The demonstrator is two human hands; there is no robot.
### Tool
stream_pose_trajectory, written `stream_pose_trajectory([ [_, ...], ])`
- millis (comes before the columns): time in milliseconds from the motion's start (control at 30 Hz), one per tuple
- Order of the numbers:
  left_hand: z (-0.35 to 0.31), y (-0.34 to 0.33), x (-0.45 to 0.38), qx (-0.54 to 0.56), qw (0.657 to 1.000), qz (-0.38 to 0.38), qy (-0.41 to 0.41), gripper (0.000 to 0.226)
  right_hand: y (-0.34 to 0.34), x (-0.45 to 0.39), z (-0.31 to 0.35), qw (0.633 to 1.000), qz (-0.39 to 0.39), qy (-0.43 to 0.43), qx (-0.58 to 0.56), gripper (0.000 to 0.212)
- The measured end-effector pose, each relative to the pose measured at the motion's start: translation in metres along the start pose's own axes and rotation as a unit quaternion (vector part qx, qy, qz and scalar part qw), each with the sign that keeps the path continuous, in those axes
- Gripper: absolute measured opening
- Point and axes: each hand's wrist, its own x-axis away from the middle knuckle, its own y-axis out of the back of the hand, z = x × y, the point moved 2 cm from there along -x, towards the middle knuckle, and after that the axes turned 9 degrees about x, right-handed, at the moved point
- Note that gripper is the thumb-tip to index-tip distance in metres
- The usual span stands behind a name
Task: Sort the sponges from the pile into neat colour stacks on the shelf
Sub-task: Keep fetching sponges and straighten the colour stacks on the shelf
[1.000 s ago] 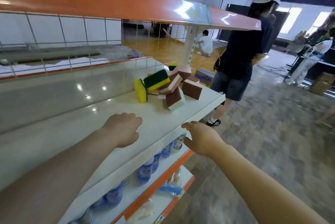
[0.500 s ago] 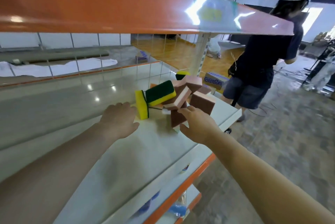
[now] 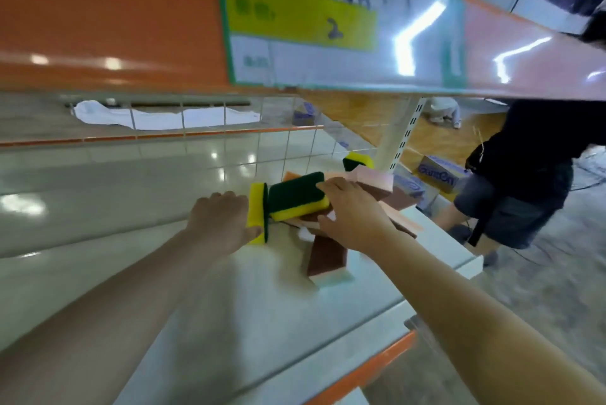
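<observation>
On the shelf (image 3: 137, 273), left hand (image 3: 220, 223) grips upright sponge (image 3: 256, 211) (right hand (image 3: 352, 216) alongside).

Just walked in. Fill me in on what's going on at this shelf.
A person is sorting a jumbled pile of sponges on the white shelf. The left hand is at the upright yellow-and-green sponge; the right hand rests on the pile, fingertips touching the tilted green-topped sponge. Brown-and-pink sponges lie loose. No colour stacks are formed yet.

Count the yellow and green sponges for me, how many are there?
3. One sponge stands on edge by the left hand, one lies atop the pile under the right hand, one sits behind. More may be hidden.
</observation>
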Motion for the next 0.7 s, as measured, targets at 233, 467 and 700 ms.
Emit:
stream_pose_trajectory([
  [233, -0.011, -0.017, -0.012, 0.034, 0.996, 0.003, 0.087, 0.062, -0.012, -0.037, -0.018, 0.997, -0.012, 0.073, -0.011, 0.061],
  [467, -0.009, -0.028, -0.014, 0.078, 0.987, -0.013, 0.140, 0.065, -0.024, -0.059, -0.025, 0.994, 0.013, 0.111, -0.008, 0.066],
  [700, -0.013, -0.042, -0.015, 0.165, 0.968, -0.048, 0.181, 0.056, -0.029, -0.066, -0.029, 0.989, 0.057, 0.137, -0.008, 0.061],
])
